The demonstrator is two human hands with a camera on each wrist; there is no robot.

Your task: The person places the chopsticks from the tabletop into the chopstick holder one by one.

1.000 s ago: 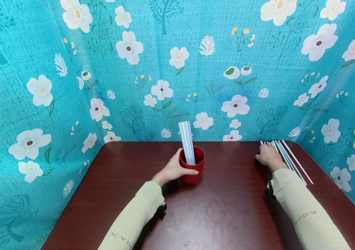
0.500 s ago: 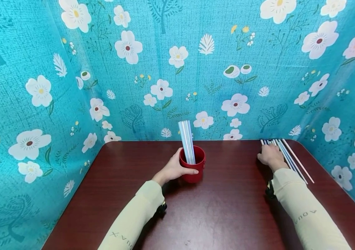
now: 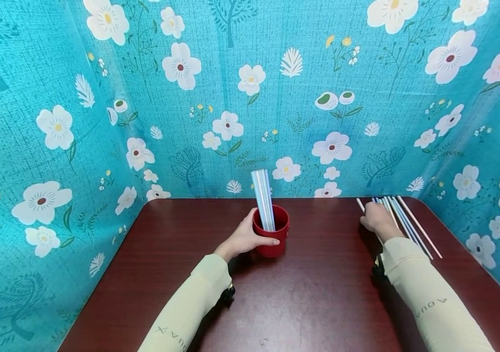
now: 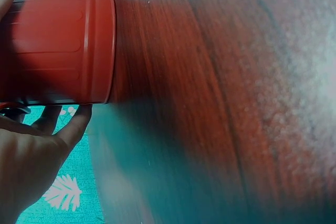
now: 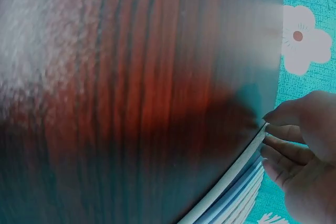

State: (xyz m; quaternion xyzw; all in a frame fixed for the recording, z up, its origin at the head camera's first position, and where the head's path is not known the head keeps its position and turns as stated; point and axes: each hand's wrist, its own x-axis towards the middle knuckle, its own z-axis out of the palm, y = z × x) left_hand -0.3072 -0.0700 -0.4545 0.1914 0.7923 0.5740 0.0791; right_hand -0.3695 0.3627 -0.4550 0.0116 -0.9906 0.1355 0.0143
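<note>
My left hand (image 3: pixel 250 238) holds a small red bucket (image 3: pixel 271 250) upright on the table, thumb across its near side and fingers around the far left. A bundle of thin white and pale blue sticks (image 3: pixel 263 200) leans leftward inside it. At the table's back right, my right hand (image 3: pixel 376 218) is over more sticks. Its thumb and fingertips pinch a white stick (image 5: pixel 223 182) in the right wrist view; that stick's far end pokes out left of the hand in the head view. Several white, blue and pinkish sticks (image 3: pixel 408 230) lie side by side to its right.
The dark red-brown wooden table (image 3: pixel 320 293) has a glossy surface. A turquoise curtain (image 3: pixel 293 137) with white flowers hangs along its back and both sides. The loose sticks lie near the back right corner.
One white stick has swung apart from the others, its far end now farther left. My right hand shifts slightly left with it. My left hand and the bucket stay put.
</note>
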